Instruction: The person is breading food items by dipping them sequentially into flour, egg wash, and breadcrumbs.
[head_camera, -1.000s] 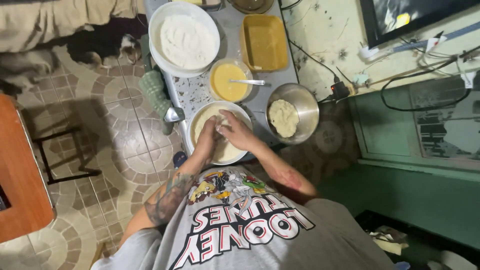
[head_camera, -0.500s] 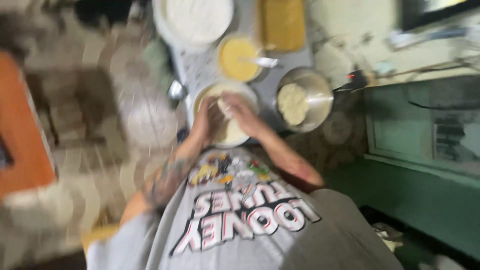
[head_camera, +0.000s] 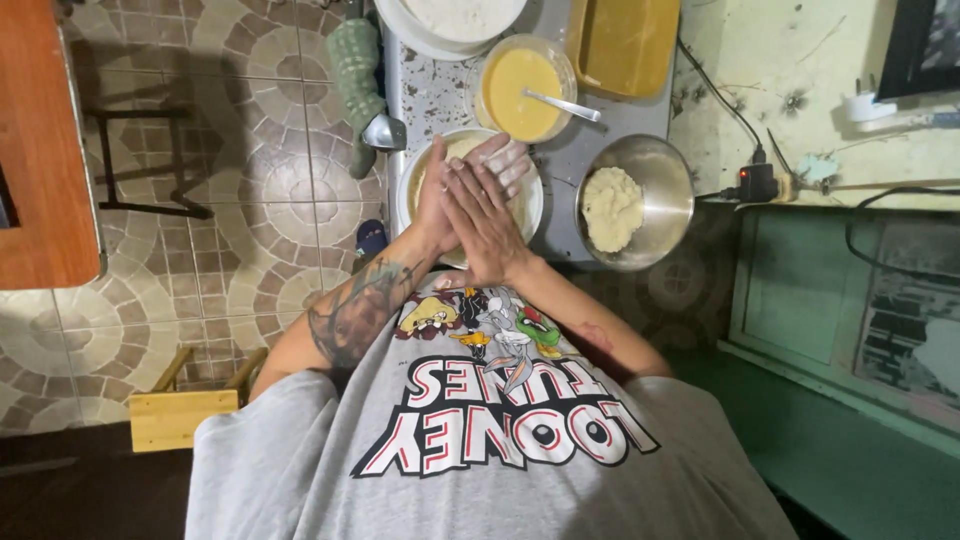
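Left hand (head_camera: 437, 205) and right hand (head_camera: 482, 225) are pressed flat together, palm to palm, floury fingers overlapping, above a white bowl (head_camera: 532, 196). Whether they hold anything cannot be told. Batter bowl (head_camera: 520, 90) beyond; metal dough bowl (head_camera: 660, 190) right.

Round white bowl (head_camera: 418, 190) w/ pale crumbs, upright, directly under both hands; whatever's pressed btwn palms is hidden.

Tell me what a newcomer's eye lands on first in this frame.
The left hand and right hand, pressed palm to palm over a white plate at the table's near edge. Behind it stands a bowl of yellow batter with a spoon; to the right, a steel bowl of pale dough.
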